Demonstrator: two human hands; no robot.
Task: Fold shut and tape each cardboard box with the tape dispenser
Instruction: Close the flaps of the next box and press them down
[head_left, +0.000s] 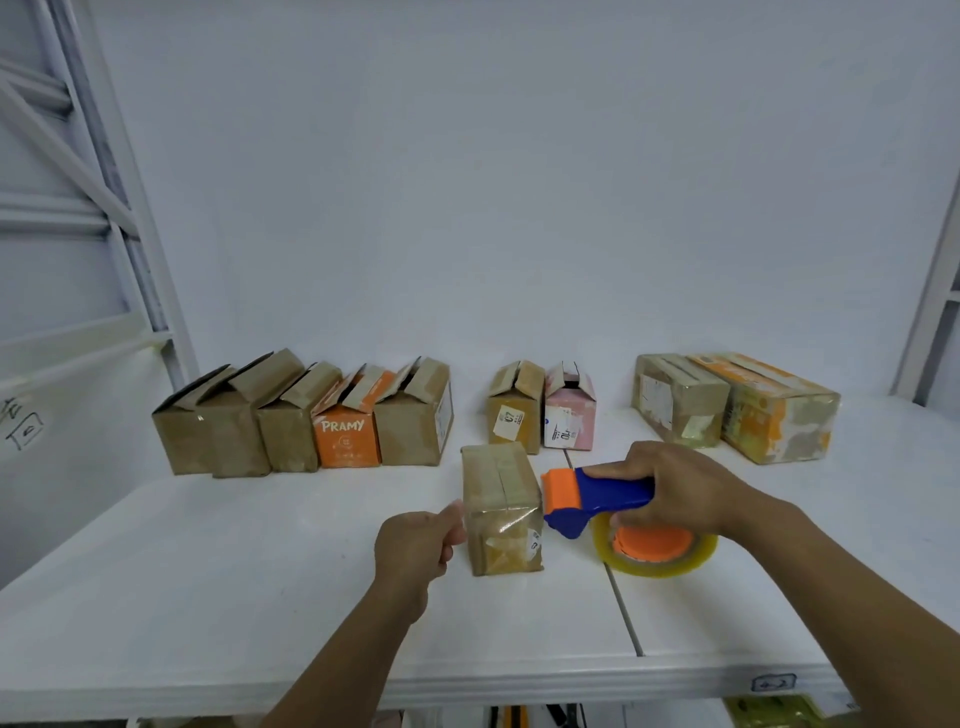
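The white table (208, 571) bears a back row: open boxes (301, 421) left and middle, two taped boxes (732, 405) right. In front stands a closed box (501, 509). The dispenser (597, 499) meets its right edge, its handle wrapped by the right hand (675, 488). The left hand (415, 545) has its fingers curled and its thumb against the box's left side.

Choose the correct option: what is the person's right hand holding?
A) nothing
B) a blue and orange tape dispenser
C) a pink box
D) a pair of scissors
B: the right hand grips the blue handle of the tape dispenser, just right of the nearest box.
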